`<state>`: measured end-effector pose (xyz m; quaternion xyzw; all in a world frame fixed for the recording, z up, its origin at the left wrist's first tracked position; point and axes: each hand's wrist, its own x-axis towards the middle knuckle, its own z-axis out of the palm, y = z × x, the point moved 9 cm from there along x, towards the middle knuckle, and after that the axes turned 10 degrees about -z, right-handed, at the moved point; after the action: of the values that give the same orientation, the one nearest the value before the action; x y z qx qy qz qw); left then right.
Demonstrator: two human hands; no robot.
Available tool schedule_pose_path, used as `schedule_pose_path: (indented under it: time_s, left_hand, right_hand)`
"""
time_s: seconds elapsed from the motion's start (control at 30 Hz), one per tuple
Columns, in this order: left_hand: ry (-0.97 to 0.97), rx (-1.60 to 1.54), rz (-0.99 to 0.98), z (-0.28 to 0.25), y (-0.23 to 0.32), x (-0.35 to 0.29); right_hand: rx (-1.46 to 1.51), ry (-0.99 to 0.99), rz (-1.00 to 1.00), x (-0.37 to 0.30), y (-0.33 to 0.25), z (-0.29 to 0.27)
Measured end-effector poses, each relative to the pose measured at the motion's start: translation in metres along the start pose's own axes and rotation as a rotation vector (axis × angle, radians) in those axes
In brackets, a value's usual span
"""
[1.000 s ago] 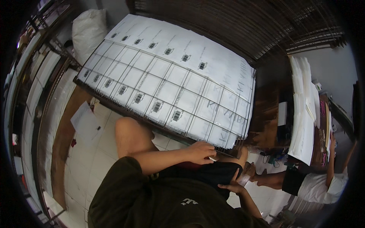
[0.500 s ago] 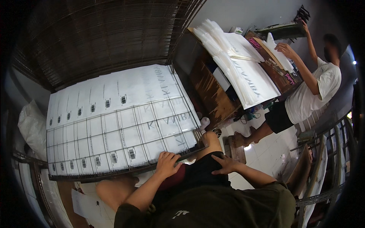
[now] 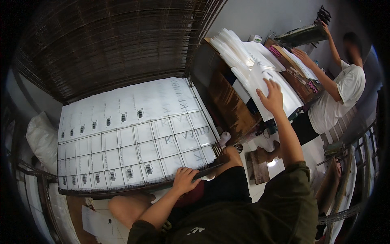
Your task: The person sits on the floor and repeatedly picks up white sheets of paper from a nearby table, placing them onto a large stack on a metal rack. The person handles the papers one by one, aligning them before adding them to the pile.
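Sheets: there's a stack of white printed sheets (image 3: 289, 99) on the wooden table (image 3: 217, 95), far right, and one curled sheet (image 3: 256, 70) stands up off it by the fingers.
Right hand: this one (image 3: 271, 95) is stretched out over the stack, grip pretty wide, thumb well apart from the fingers. Honestly can't tell if it's touching that sheet or just beside it.
Left hand: fingers of this one (image 3: 185, 181) are loosely bent on the near edge of the wire rack (image 3: 122, 190). No sheet in it that I can see; can't tell if it's squeezing the edge.
Handling tip: I'd take the curled part lightly between thumb and fingertips, since thin stuff like that probably creases if you clamp down.
Watch out: the sheets look fanned, so I'd check it's only one before lifting, and keep the print unsmudged.
Neighbour: co-worker (image 3: 345, 87) is right across the table, so keep it tidy.
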<state>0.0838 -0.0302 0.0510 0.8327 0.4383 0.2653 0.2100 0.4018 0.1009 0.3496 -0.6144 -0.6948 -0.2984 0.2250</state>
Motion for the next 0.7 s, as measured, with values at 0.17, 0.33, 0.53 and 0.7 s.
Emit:
schedule_pose_path:
  time_s: [0.17, 0.33, 0.53, 0.7]
  left_hand:
    - [-0.052, -0.008, -0.015, -0.001, -0.005, -0.002]
    - [-0.069, -0.027, -0.023, 0.000, -0.004, -0.003]
    - [0.214, -0.081, -0.012, -0.084, 0.035, 0.009]
    - [0.610, 0.157, 0.037, -0.260, 0.119, 0.040]
  right_hand:
    - [0.160, -0.218, 0.223, 0.007, 0.019, 0.045]
    - [0.147, -0.147, 0.102, 0.024, 0.034, 0.022]
    - [0.216, -0.254, -0.173, 0.048, -0.074, -0.088]
    - [0.376, -0.370, -0.610, 0.024, -0.217, -0.132]
